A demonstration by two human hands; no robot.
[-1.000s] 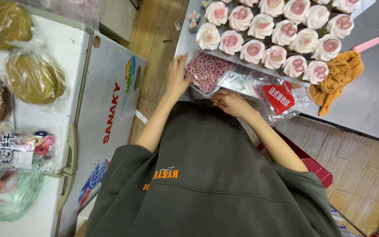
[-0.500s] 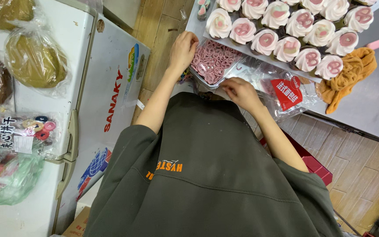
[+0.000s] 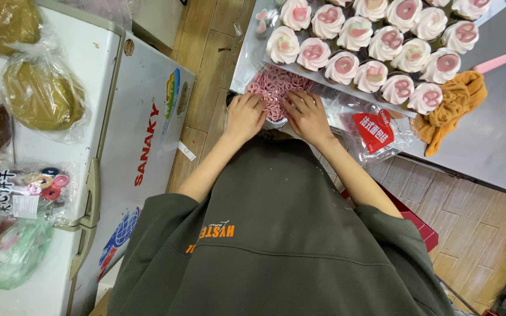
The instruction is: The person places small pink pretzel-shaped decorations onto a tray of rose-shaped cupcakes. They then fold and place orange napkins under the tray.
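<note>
Far left, upper: I see clear bags (image 3: pixel 42 93) of brown and tan dough-like lumps lying on the white chest freezer (image 3: pixel 147 117).
Far left, lower: a clear packet (image 3: pixel 24 190) with coloured ring shapes and a small white label, and below it a green-tinted bag (image 3: pixel 1 263).
Freezer lid: red lettering runs down the middle, with a round multicoloured sticker at its upper end and a blue globe mark at its lower end.
Left hand (image 3: pixel 244 117): it lies at centre top, fingers slightly spread and resting on the near left edge of the tray of pink pieces (image 3: pixel 273 93); I see nothing clamped in it.
Tray of pink pieces: upper centre, on the steel table's (image 3: pixel 493 146) near edge, between both hands.
Right hand (image 3: pixel 308 117): just right of the left, fingers apart, tips on the pink pieces.
Above the hands: rows of white-frosted cupcakes (image 3: pixel 376 44) with pink toppers.
Right of the hands: a clear plastic bag with a red label (image 3: pixel 373 130).
Far right: an orange cloth (image 3: pixel 455 108), with a pink handle (image 3: pixel 496 61) above it.
</note>
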